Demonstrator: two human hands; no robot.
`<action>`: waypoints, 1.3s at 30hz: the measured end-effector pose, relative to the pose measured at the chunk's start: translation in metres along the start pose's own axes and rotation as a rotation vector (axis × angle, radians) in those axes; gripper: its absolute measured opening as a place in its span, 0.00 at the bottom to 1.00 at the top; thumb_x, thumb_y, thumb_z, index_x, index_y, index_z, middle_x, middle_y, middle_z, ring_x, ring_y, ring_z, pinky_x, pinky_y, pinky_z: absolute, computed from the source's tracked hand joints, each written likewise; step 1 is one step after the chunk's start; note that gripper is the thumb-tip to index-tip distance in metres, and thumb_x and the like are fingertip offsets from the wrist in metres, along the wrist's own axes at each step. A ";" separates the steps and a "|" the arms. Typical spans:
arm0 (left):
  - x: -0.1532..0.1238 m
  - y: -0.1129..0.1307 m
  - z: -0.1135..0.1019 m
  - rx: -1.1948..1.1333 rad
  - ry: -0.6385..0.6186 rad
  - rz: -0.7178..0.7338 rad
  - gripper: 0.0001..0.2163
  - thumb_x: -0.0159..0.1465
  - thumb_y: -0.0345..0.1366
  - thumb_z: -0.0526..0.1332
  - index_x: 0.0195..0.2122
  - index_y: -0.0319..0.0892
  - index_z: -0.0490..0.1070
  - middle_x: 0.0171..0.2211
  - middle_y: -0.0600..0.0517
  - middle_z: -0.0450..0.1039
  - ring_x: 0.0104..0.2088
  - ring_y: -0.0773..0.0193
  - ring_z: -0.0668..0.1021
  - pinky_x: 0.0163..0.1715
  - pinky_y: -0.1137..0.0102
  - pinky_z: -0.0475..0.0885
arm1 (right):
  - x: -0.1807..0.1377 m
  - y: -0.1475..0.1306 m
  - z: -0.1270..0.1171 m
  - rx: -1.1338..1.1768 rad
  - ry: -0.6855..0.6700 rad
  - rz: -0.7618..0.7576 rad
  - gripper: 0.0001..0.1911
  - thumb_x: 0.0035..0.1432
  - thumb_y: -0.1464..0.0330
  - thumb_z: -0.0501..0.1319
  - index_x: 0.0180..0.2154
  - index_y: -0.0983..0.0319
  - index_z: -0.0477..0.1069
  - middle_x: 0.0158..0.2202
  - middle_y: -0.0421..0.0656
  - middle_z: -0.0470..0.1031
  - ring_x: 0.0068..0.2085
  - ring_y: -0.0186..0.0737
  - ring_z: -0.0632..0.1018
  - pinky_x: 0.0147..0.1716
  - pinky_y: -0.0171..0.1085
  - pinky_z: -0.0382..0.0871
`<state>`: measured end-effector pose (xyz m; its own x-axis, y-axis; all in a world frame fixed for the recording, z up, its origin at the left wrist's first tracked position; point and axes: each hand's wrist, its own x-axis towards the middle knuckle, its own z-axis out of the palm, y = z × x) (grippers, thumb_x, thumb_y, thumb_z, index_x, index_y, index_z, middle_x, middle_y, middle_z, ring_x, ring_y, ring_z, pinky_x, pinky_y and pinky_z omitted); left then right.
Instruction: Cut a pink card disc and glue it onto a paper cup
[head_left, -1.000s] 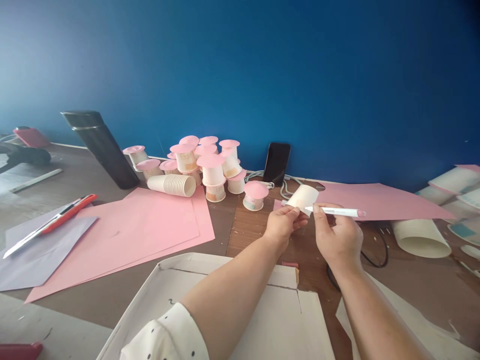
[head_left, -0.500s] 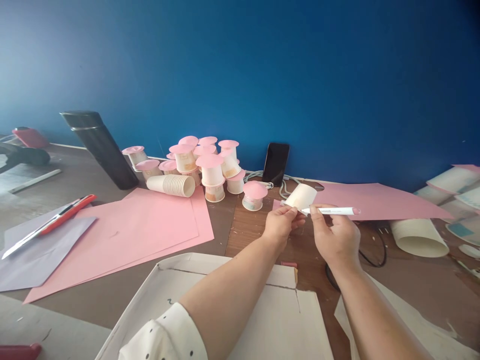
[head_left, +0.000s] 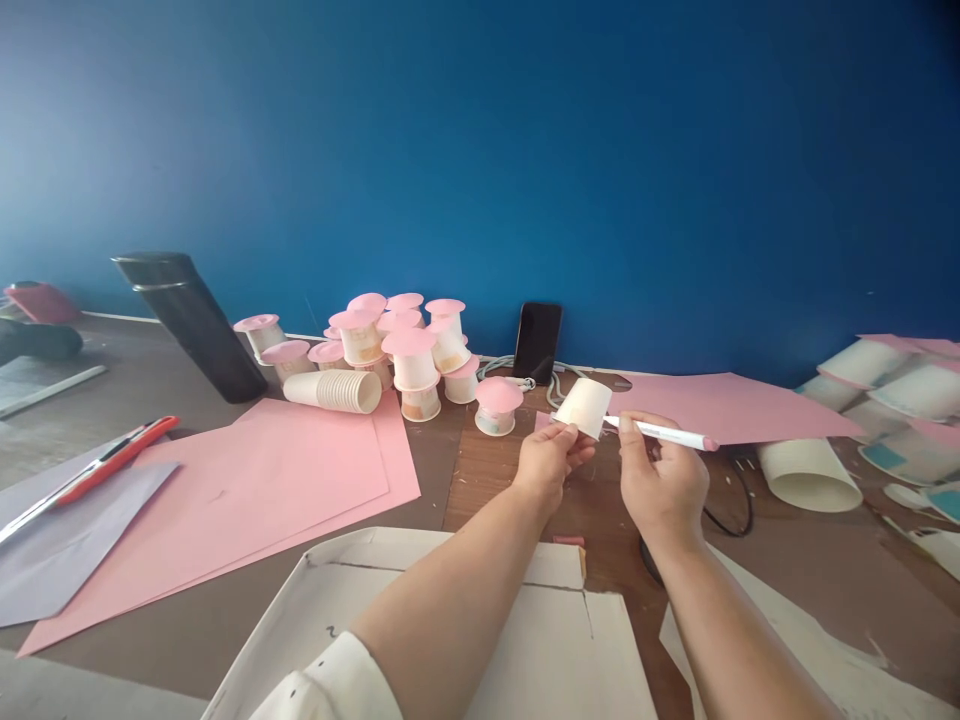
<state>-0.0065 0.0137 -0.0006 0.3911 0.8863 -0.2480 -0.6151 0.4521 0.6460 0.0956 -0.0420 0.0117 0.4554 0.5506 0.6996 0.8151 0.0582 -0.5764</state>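
Note:
My left hand grips a white paper cup near its rim, with the cup turned bottom up and slightly tilted. In my right hand is a white marker with a pink end, pinched between thumb and fingers. Its tip points left and is at the cup's side; whether it touches cannot be made out. Just left of the cup, a short paper cup with a pink paper disc on top stands on the desk. Behind it rises a cluster of similar pink-topped cups.
A stack of nested cups lies by pink paper sheets. An orange cutter rests on grey paper. A phone leans on the wall beside a cable. Cardboard is in front; a black bottle stands left, a large cup right.
The cup in my left hand has turned more upright, bottom still up. The marker's tip now meets its right side in view, and its pink end has dipped. The camera view has shifted slightly.

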 end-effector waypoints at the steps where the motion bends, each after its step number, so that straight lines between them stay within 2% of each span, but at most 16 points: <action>1: 0.000 0.000 0.000 -0.006 0.012 -0.007 0.06 0.63 0.26 0.63 0.29 0.32 0.75 0.30 0.46 0.75 0.32 0.67 0.78 0.46 0.66 0.76 | 0.000 0.000 0.000 0.007 0.002 0.010 0.22 0.65 0.52 0.56 0.41 0.63 0.79 0.34 0.50 0.81 0.33 0.48 0.79 0.37 0.43 0.71; 11: 0.001 0.001 0.000 -0.047 0.006 -0.028 0.08 0.66 0.24 0.59 0.31 0.31 0.75 0.29 0.45 0.75 0.30 0.69 0.78 0.38 0.73 0.76 | -0.001 0.004 0.005 0.007 -0.025 -0.030 0.23 0.64 0.51 0.56 0.40 0.62 0.78 0.36 0.50 0.82 0.38 0.51 0.81 0.41 0.44 0.71; 15: 0.003 -0.002 -0.001 -0.041 -0.008 -0.030 0.07 0.65 0.24 0.60 0.30 0.31 0.75 0.29 0.45 0.75 0.30 0.69 0.78 0.36 0.74 0.76 | -0.002 0.007 0.006 0.023 -0.032 -0.009 0.24 0.64 0.50 0.55 0.40 0.62 0.79 0.37 0.51 0.82 0.37 0.51 0.81 0.39 0.43 0.72; 18: 0.005 -0.004 -0.003 -0.031 -0.035 -0.017 0.04 0.63 0.27 0.63 0.31 0.31 0.75 0.29 0.45 0.75 0.31 0.68 0.78 0.37 0.74 0.76 | -0.002 0.007 0.007 0.040 -0.037 -0.012 0.25 0.64 0.49 0.55 0.40 0.62 0.79 0.37 0.51 0.82 0.37 0.50 0.81 0.38 0.43 0.72; 24: 0.007 -0.007 -0.007 -0.017 -0.058 -0.007 0.05 0.64 0.27 0.62 0.31 0.31 0.75 0.29 0.44 0.76 0.32 0.67 0.79 0.38 0.73 0.76 | -0.002 0.005 0.009 0.034 -0.028 -0.025 0.27 0.64 0.47 0.53 0.39 0.61 0.79 0.38 0.51 0.83 0.41 0.51 0.82 0.39 0.42 0.73; 31: 0.008 -0.009 -0.008 -0.010 -0.074 0.020 0.04 0.62 0.28 0.66 0.32 0.31 0.76 0.30 0.44 0.76 0.32 0.66 0.79 0.40 0.71 0.76 | -0.004 0.008 0.010 0.040 -0.047 -0.028 0.25 0.65 0.49 0.54 0.39 0.61 0.79 0.36 0.50 0.83 0.36 0.48 0.82 0.36 0.40 0.73; 39: 0.009 -0.009 -0.007 0.000 -0.071 0.027 0.04 0.61 0.27 0.65 0.32 0.30 0.77 0.30 0.44 0.76 0.32 0.66 0.79 0.39 0.72 0.76 | -0.004 0.012 0.013 0.029 -0.038 -0.055 0.24 0.65 0.49 0.55 0.40 0.60 0.79 0.37 0.48 0.83 0.38 0.48 0.82 0.37 0.40 0.72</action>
<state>-0.0026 0.0184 -0.0134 0.4219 0.8888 -0.1789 -0.6262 0.4283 0.6515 0.0990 -0.0327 -0.0039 0.3958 0.5773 0.7142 0.8273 0.1133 -0.5502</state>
